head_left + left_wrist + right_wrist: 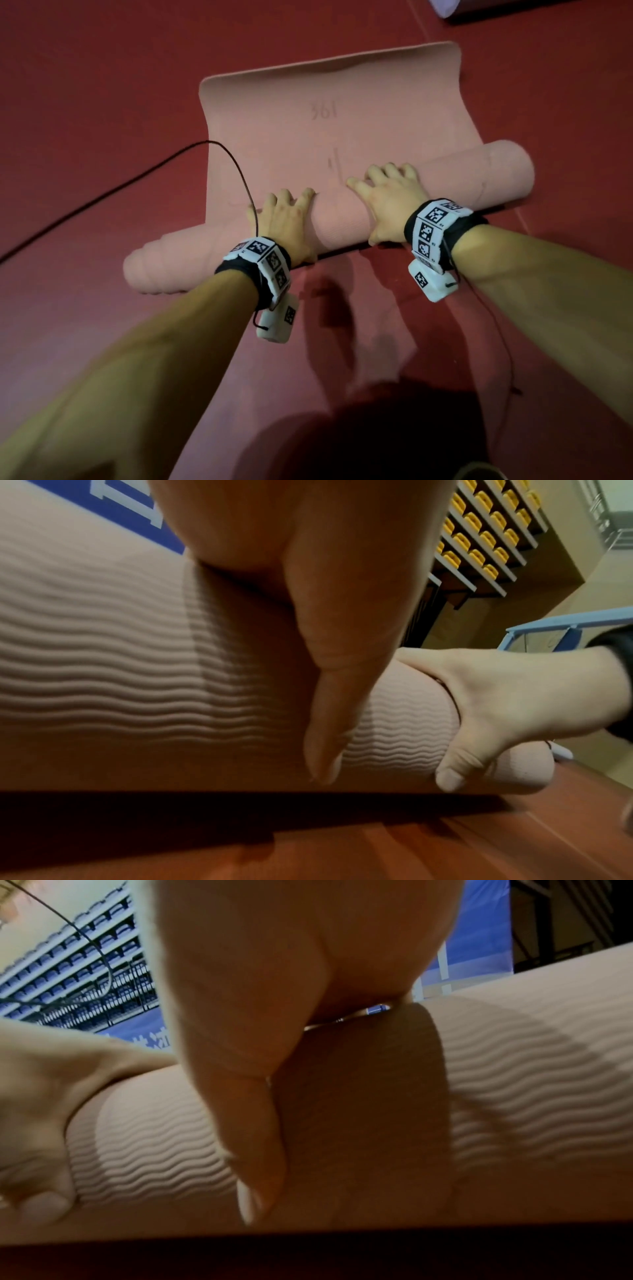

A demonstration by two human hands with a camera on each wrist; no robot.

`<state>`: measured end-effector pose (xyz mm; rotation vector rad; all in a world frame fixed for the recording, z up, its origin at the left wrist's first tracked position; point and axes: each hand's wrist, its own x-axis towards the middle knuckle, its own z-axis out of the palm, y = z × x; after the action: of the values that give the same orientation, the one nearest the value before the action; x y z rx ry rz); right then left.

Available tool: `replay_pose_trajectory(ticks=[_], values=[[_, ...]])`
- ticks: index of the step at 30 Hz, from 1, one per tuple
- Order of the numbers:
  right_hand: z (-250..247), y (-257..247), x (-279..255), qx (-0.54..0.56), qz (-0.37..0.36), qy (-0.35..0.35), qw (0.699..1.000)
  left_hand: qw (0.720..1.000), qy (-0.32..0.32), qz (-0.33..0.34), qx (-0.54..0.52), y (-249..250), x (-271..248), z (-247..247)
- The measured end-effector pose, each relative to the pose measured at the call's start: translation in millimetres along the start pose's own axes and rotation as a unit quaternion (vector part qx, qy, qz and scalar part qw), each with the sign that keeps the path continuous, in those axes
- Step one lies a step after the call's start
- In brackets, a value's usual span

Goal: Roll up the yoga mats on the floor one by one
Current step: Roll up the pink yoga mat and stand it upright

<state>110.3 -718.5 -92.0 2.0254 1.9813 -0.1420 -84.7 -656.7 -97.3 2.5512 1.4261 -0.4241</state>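
A pink yoga mat (329, 116) lies on the red floor (85, 85), its near part wound into a thick roll (339, 216) that runs slantwise across the view, the far part flat with its end edge curling up slightly; faint marks reading "361" show on the flat part. The roll's left end telescopes outward in uneven layers. Left hand (286, 222) and right hand (387, 202) are side by side on the middle of the roll, fingers spread and curved over its top, thumbs against its near side; the wrist views show a wavy ribbed texture (103, 669) under each palm. Each wrist carries a band of black-and-white markers (263, 260). A black cable (113, 192) runs across the floor from the left.
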Motion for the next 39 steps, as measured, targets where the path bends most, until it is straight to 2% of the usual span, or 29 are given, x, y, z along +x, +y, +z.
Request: replay_pose_trajectory(ticks=[12,17,24,30,34,39], values=[[-0.2,-14.6,-56.1,0.025,-0.045,-0.152,0.987,0.987,-0.154,0.030,-0.016,8.4,-56.7,8.5],[2.6,-14.9,-71.6,0.050,-0.072,-0.213,0.973,0.973,-0.218,0.061,-0.044,7.1,-67.4,16.9],[1.7,-15.1,-74.7,0.081,-0.056,-0.233,0.967,0.965,-0.244,0.057,-0.072,8.1,-62.2,11.1],[12.0,-23.1,-82.1,0.080,-0.025,-0.184,0.979,0.950,-0.288,0.051,-0.108,5.2,-48.8,2.8],[9.9,-17.5,-73.9,0.097,-0.037,-0.196,0.975,0.951,-0.274,0.053,-0.130,1.5,-48.7,4.9],[2.3,-10.3,-53.5,0.127,-0.041,-0.237,0.962,0.980,-0.192,0.037,-0.027,6.3,-61.0,7.9]])
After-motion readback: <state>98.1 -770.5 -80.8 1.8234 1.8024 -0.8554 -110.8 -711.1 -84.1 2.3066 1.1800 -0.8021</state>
